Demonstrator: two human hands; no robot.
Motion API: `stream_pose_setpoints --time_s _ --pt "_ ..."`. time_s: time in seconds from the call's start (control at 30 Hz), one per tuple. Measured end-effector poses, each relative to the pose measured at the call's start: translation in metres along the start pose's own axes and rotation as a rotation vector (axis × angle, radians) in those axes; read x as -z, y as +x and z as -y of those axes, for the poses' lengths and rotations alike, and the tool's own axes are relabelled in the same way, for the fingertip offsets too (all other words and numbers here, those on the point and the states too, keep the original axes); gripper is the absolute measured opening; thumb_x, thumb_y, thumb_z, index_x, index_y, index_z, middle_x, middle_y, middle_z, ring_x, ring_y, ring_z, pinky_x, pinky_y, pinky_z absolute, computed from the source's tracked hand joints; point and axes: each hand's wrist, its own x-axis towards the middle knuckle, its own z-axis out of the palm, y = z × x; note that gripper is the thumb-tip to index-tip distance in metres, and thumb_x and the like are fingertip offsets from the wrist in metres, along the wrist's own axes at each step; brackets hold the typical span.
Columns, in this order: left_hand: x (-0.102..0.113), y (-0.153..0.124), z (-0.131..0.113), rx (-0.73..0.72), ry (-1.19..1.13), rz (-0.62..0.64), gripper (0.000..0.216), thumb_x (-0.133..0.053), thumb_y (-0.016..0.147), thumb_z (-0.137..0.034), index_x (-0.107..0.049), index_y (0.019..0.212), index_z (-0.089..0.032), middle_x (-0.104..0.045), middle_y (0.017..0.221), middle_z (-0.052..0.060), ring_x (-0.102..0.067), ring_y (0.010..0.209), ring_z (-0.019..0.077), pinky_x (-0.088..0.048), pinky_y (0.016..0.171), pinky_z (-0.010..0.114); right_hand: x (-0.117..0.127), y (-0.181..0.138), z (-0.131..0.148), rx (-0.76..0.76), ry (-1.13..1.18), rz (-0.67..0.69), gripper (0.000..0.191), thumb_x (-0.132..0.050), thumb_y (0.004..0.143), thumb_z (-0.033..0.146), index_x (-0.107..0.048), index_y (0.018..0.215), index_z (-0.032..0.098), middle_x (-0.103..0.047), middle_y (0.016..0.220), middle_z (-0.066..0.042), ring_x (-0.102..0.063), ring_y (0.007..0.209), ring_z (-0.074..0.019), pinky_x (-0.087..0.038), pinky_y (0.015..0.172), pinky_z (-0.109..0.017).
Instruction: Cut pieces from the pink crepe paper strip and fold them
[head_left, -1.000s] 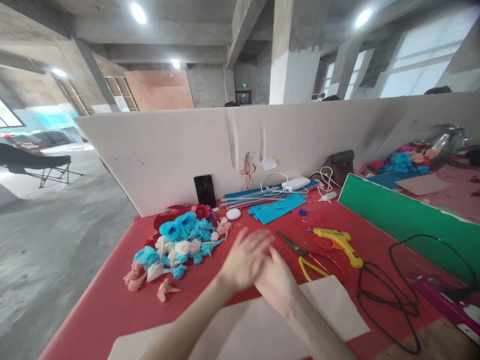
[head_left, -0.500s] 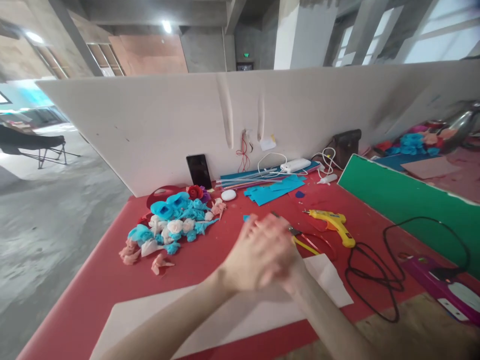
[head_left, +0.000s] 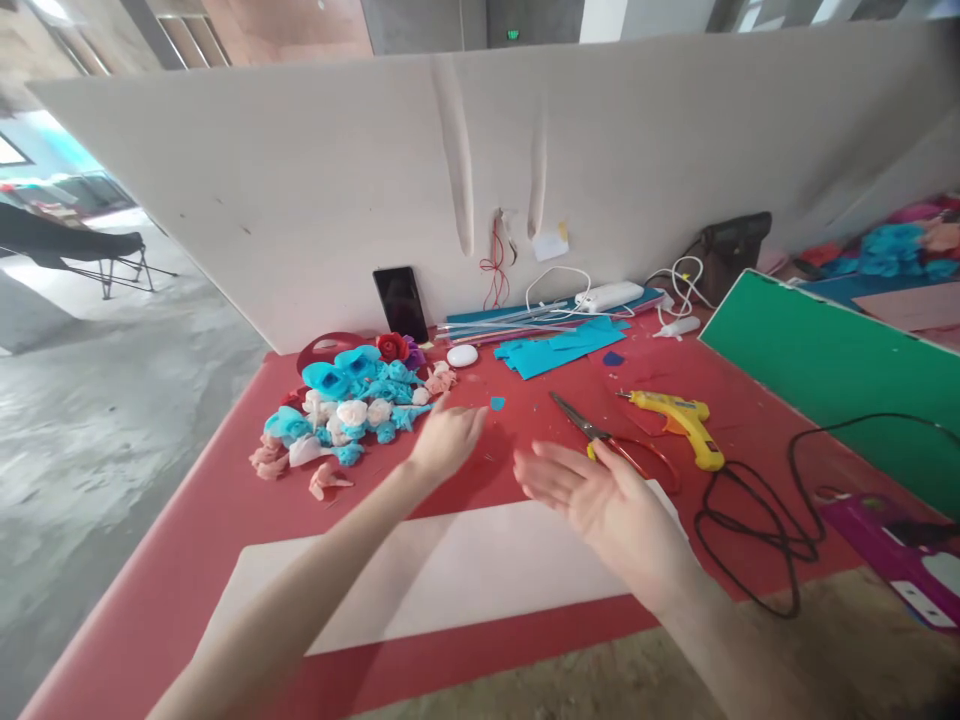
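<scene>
My right hand (head_left: 592, 495) is held palm up and open, fingers stretched out, above the white paper sheet (head_left: 465, 575). Just beyond it lie scissors (head_left: 592, 428) with red and yellow handles, partly hidden by my fingers. To the left my left hand (head_left: 450, 440) shows its back, its fingers loosely bent and partly out of sight; nothing shows in it. That hand is nearest to a pile of blue, white and pink crepe paper flowers (head_left: 352, 412). A small blue paper scrap (head_left: 497, 404) lies beyond my left hand.
A yellow glue gun (head_left: 679, 420) lies on the right, near a black cable (head_left: 757, 530) and a purple power strip (head_left: 892, 550). Blue paper strips (head_left: 562, 348), a white case (head_left: 462, 355) and a phone (head_left: 401, 303) are at the back. A green board (head_left: 825, 380) edges the right side.
My hands were pressed together, blurred, over the white sheet; now they are apart, left hand to the left and right hand turned palm up. The view has tilted downward.
</scene>
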Motion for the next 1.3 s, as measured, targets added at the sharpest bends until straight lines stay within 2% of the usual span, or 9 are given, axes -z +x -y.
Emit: stream_pose_setpoints --time_s 0.07,0.17,0.23,0.3,0.47,0.6,0.73,0.93,1.3 --pt "0.008 -0.012 0.020 0.046 -0.003 0.047 0.050 -0.020 0.096 -0.028 -0.060 0.069 -0.014 -0.061 0.061 0.004 -0.061 0.064 0.0162 -0.048 0.080 0.035 0.022 -0.016 -0.002 -0.011 -0.255 -0.011 0.048 -0.036 0.087 0.052 -0.068 0.076 0.018 -0.065 0.055 -0.005 -0.066 0.064 -0.0197 -0.053 0.071 -0.035" --pt "0.018 -0.046 0.027 0.049 -0.020 0.108 0.034 -0.025 0.092 -0.018 -0.058 0.098 -0.012 -0.056 0.058 0.000 -0.053 0.049 0.0132 -0.046 0.052 0.025 0.057 -0.034 -0.021 0.097 -0.755 -0.162 0.024 -0.054 0.081 0.038 -0.064 0.090 0.019 -0.062 0.054 0.000 -0.061 0.053 -0.0161 -0.052 0.058 -0.027" --pt "0.021 -0.072 0.018 0.002 -0.031 0.103 0.045 -0.024 0.084 -0.004 -0.043 0.124 -0.013 -0.062 0.081 0.004 -0.057 0.059 0.0121 -0.047 0.053 0.022 0.074 -0.042 -0.037 0.355 -1.014 -0.210 0.020 -0.051 0.081 0.028 -0.063 0.095 0.020 -0.069 0.071 -0.003 -0.064 0.062 -0.0158 -0.053 0.061 -0.026" --pt "0.025 -0.095 0.006 -0.043 0.011 0.031 0.055 -0.022 0.080 0.003 -0.039 0.129 -0.016 -0.059 0.107 0.010 -0.060 0.071 0.0121 -0.049 0.056 0.022 0.085 -0.049 -0.049 0.593 -1.258 -0.156 0.022 -0.047 0.082 0.018 -0.064 0.096 0.021 -0.070 0.091 -0.006 -0.066 0.081 -0.0171 -0.054 0.072 -0.026" --pt "0.030 -0.135 -0.014 -0.266 -0.047 0.068 0.031 -0.035 0.084 -0.001 -0.056 0.100 -0.018 -0.064 0.092 0.005 -0.059 0.087 0.0167 -0.052 0.072 0.026 0.094 -0.060 -0.048 0.841 -1.622 0.006 0.031 -0.043 0.082 0.011 -0.063 0.104 0.019 -0.068 0.103 -0.006 -0.064 0.094 -0.0186 -0.053 0.080 -0.031" --pt "0.023 -0.154 -0.012 -0.194 -0.041 0.028 0.027 -0.042 0.087 -0.009 -0.053 0.111 -0.017 -0.065 0.103 0.007 -0.058 0.097 0.0189 -0.052 0.082 0.030 0.083 -0.060 -0.042 0.849 -1.649 0.074 0.035 -0.040 0.080 0.005 -0.061 0.106 0.017 -0.066 0.108 -0.008 -0.061 0.100 -0.0198 -0.050 0.084 -0.034" --pt "0.014 -0.162 -0.006 -0.089 -0.010 0.052 0.037 -0.040 0.090 -0.012 -0.045 0.126 -0.018 -0.058 0.120 0.009 -0.052 0.110 0.0214 -0.047 0.093 0.035 0.046 -0.048 -0.046 0.783 -1.477 0.216 0.036 -0.037 0.081 0.001 -0.062 0.101 0.017 -0.067 0.097 -0.006 -0.061 0.090 -0.0169 -0.050 0.080 -0.031" --pt "0.008 -0.163 -0.003 -0.099 -0.103 0.078 0.029 -0.038 0.093 -0.014 -0.051 0.118 -0.018 -0.059 0.119 0.009 -0.053 0.109 0.0197 -0.047 0.095 0.034 -0.001 -0.021 -0.071 0.641 -1.283 0.269 0.016 -0.051 0.083 0.010 -0.065 0.085 0.019 -0.060 0.074 -0.002 -0.055 0.071 -0.0143 -0.046 0.066 -0.027" --pt "0.000 -0.170 0.001 -0.144 -0.066 0.046 0.037 -0.037 0.090 -0.009 -0.048 0.125 -0.016 -0.057 0.124 0.010 -0.052 0.113 0.0214 -0.044 0.100 0.040 -0.009 -0.012 -0.092 0.727 -1.367 0.215 0.018 -0.052 0.087 0.018 -0.066 0.075 0.020 -0.054 0.062 0.001 -0.049 0.061 -0.0108 -0.037 0.061 -0.025"
